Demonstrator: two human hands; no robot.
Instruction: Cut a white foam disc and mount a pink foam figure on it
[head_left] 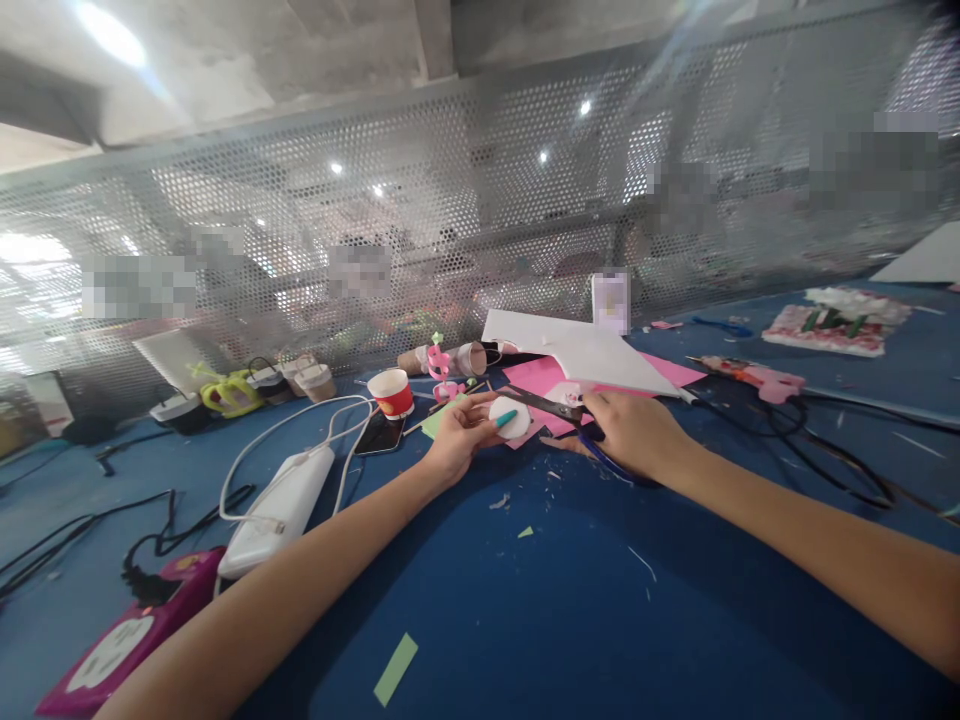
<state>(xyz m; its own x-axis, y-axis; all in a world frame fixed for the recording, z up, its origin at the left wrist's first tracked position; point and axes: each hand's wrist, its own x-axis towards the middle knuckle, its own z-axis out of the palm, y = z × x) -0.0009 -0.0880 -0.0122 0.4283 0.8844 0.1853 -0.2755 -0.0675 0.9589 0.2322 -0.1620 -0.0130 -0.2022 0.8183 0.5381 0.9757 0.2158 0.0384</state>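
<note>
Between the thumb and fingers of my left hand [459, 437] is a white disc [513, 418], with a teal thumbnail lying across its face. My right hand [637, 432] grips a pair of scissors [551, 404] by dark blue handles. The blades point left toward the disc's upper edge; whether they touch it I cannot tell. Beneath and behind the hands lie pink sheets [529, 380] and a large white board [574, 345]. A bit of green paper [442, 418] shows behind my left hand.
Left of my hands stand a red and white paper cup [391, 396], a phone [380, 434], a white power bank [281, 510] with cables and a magenta box [142, 640]. A pink glue gun [761, 380] lies at right. Scraps and a green strip [395, 669] dot the blue table [570, 610].
</note>
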